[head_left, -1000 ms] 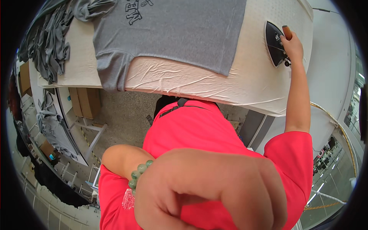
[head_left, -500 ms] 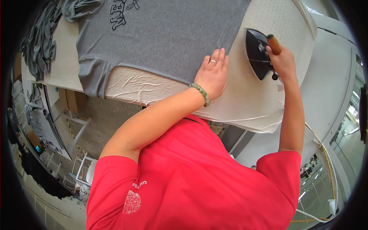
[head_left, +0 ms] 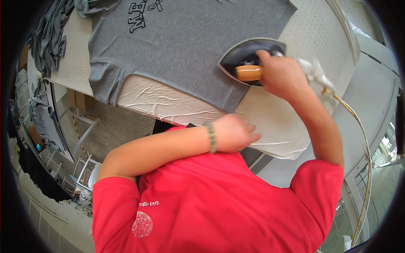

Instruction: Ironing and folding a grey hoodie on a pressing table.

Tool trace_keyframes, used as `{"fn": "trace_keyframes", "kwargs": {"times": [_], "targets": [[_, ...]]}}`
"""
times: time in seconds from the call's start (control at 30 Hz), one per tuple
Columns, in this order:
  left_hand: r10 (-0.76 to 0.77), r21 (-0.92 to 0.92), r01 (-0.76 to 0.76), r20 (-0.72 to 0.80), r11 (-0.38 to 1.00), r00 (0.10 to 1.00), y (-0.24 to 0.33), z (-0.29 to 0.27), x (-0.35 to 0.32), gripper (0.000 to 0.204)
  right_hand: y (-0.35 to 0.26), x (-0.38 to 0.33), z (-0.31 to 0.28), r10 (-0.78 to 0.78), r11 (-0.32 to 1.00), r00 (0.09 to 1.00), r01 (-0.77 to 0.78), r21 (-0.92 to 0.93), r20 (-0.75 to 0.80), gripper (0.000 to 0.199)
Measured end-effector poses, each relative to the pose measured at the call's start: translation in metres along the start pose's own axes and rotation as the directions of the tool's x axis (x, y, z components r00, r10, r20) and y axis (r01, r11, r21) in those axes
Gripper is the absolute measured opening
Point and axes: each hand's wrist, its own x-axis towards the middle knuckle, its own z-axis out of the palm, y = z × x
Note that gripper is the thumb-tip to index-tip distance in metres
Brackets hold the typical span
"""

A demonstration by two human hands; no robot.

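Since the earlier frame, the iron (head_left: 249,63) has moved from the bare board onto the hem of the grey T-shirt (head_left: 185,46), and the left hand (head_left: 234,133) has drawn back to the near edge of the white padded ironing surface (head_left: 168,103). Right hand (head_left: 280,74) is wrapped around the iron's tan handle. Left hand lies loosely curled, apparently flat on the cover. A yellow cord (head_left: 354,118) trails right; grey garments (head_left: 48,42) hang at far left above a concrete floor (head_left: 118,126).

Right hand (head_left: 282,76) gripping iron (head_left: 247,59) on grey T-shirt (head_left: 185,46), left hand (head_left: 234,133) on white cover (head_left: 168,103)
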Motion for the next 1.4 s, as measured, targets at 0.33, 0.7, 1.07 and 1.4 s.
{"fn": "trace_keyframes", "kwargs": {"times": [0.33, 0.7, 1.07, 1.4], "targets": [[-0.841, -0.393, 0.905, -0.534, 0.16, -0.084, -0.309, -0.111, -0.294, 0.071, 0.088, -0.117, 0.094, 0.642, 0.729, 0.742, -0.513, 0.453, -0.192, 0.053], [-0.858, -0.866, 0.066, -0.5, 0.495, -0.123, -0.204, -0.1, -0.272, 0.05, -0.048, 0.004, -0.023, 0.041, 0.981, 0.774, 0.088, 0.172, -0.631, 0.045], [-0.992, -0.973, -0.198, -0.103, 0.115, -0.072, -0.002, 0.036, -0.44, 0.024, -0.251, 0.254, -0.047, -0.439, 0.897, 0.812, 0.375, -0.233, -0.384, 0.057], [-0.945, -0.944, -0.052, -0.326, 0.327, -0.029, -0.049, 0.028, -0.537, 0.03, -0.283, 0.271, -0.027, 0.074, 0.885, 0.954, 0.072, 0.46, -0.292, 0.054]]}}
